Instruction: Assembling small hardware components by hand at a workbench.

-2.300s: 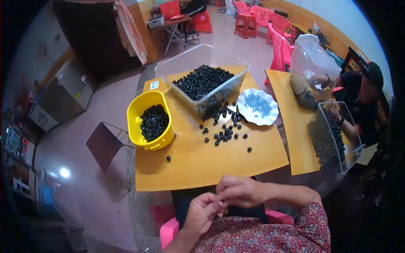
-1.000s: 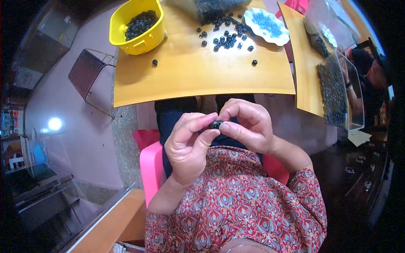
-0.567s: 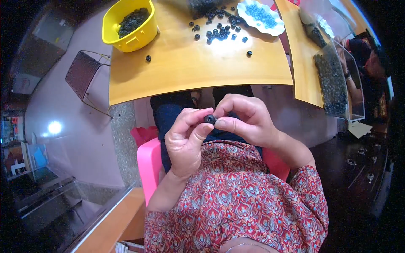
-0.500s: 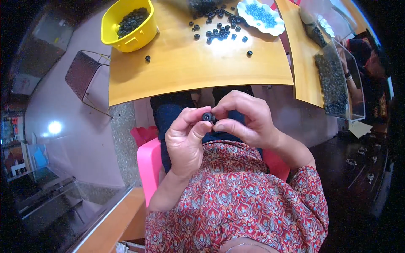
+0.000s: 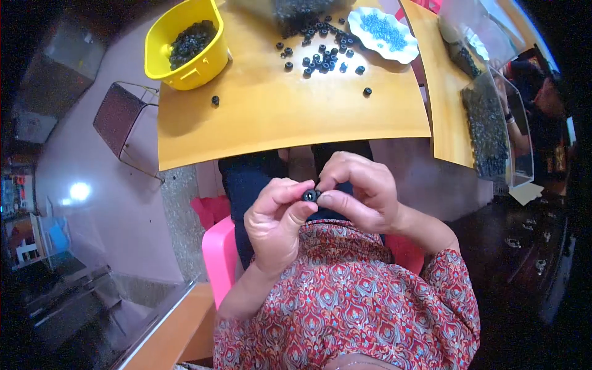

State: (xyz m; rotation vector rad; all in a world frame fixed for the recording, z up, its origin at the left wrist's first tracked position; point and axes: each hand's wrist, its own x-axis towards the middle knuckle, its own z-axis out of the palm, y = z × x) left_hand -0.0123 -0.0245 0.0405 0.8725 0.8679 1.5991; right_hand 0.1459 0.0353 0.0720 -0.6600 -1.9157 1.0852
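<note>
A: Hand status?
B: Both on one small black part. Left hand: thumb and index tip pinching it from its left. Right hand: thumb and index tip pressed in on its right side. Exact contact under the right fingertips is hidden.
A: Where's the part, relative to the yellow tub?
B: Right of the tub and nearer the wearer, past the near edge of the wooden table, over the lap.
A: Tub contents?
B: Heap of black pieces. One stray piece on the tabletop, just on the tub's near side.
A: Rest of the tabletop?
B: Right of the tub: loose scatter of black rings. Farther right of it: white scalloped dish holding small bluish clear bits, plus a lone ring nearer the wearer.
</note>
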